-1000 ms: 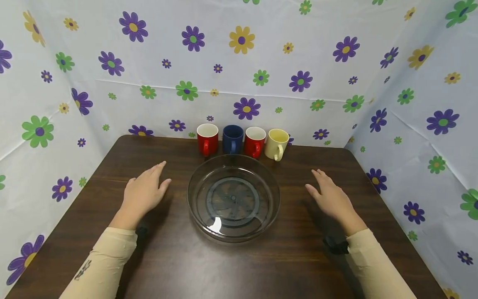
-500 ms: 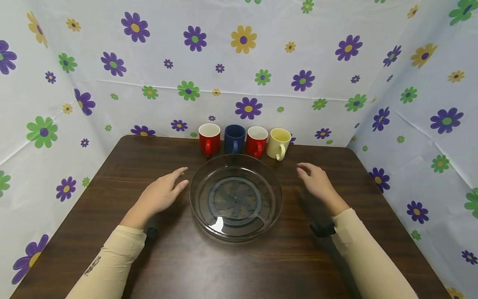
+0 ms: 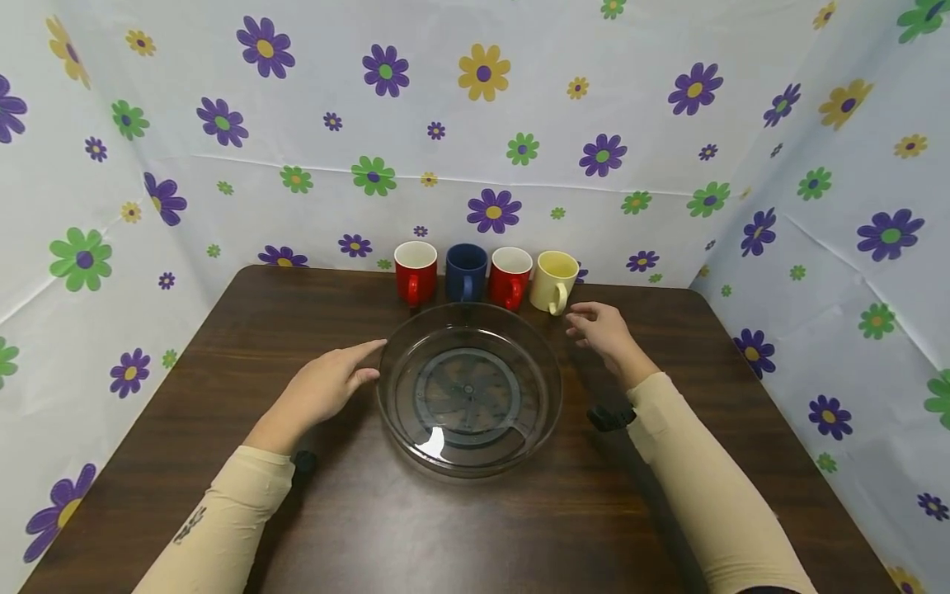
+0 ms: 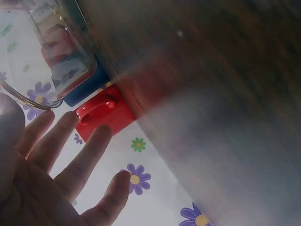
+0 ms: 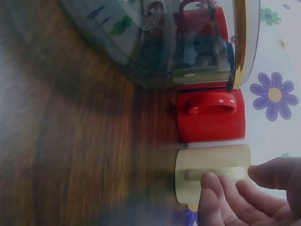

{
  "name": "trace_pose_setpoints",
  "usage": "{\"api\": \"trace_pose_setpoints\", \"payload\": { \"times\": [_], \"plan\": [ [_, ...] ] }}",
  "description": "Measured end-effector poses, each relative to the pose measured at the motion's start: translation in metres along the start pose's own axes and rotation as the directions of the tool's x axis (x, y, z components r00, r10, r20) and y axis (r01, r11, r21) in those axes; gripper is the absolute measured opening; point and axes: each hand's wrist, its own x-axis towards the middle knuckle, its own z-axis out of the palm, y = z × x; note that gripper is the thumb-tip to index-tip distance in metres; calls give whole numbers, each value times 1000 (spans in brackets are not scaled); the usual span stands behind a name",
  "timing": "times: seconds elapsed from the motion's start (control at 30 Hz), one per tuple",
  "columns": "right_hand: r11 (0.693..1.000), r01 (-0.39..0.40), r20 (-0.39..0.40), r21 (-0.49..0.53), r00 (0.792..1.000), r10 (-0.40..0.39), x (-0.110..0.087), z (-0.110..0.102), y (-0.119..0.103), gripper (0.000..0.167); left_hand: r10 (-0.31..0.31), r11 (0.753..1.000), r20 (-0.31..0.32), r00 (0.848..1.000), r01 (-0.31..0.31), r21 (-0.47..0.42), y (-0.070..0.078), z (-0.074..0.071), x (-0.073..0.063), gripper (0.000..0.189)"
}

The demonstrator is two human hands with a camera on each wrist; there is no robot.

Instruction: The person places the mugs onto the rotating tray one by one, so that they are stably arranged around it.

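Observation:
A round smoky clear bowl (image 3: 469,462) stands in the middle of the dark wooden table. My left hand (image 3: 321,389) is at its left side, fingertips right at the rim; in the left wrist view the fingers (image 4: 84,162) spread out. My right hand (image 3: 603,332) is just right of the pale yellow mug (image 3: 547,279). Its thumb and bent fingers stand apart beside the mug's handle (image 5: 214,173), overlapping it in the right wrist view. Left of the yellow mug are a red mug (image 3: 505,276), a blue mug (image 3: 462,285) and another red mug (image 3: 412,280).
The mugs form a row along the far edge of the table (image 3: 475,544), right behind the bowl. A white cloth (image 3: 297,91) with purple, green and yellow flowers hangs at the back and both sides.
My left hand has moved right to the bowl's rim. My right hand has moved left and away from me to the yellow mug, its fingers bending more. The bowl and mugs have stayed put.

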Motion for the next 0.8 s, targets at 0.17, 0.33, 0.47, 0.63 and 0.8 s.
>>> {"api": "trace_pose_setpoints", "payload": {
  "times": [0.17, 0.33, 0.47, 0.63, 0.8],
  "plan": [
    [996, -35, -25, 82, 999, 38, 15, 6, -3, 44, 12, 1000, -1, 1000, -12, 10, -1, -1, 0, 57],
    [990, -55, -78, 128, 995, 66, 24, 11, -4, 41, 50, 999, 2, 999, -50, 1, -2, -1, 1, 62],
    [976, -88, -98, 198, 989, 109, 31, 14, -6, 42, 79, 997, 15, 997, -79, 3, -2, -1, 2, 57],
    [960, -107, -79, 260, 988, 132, 40, 16, -9, 42, 90, 996, 3, 996, -90, -6, -2, -3, 3, 56],
    [948, -153, -38, 281, 985, 170, 48, 17, -8, 42, 71, 996, 21, 997, -70, -53, -3, -3, 3, 56]
  ]
}}
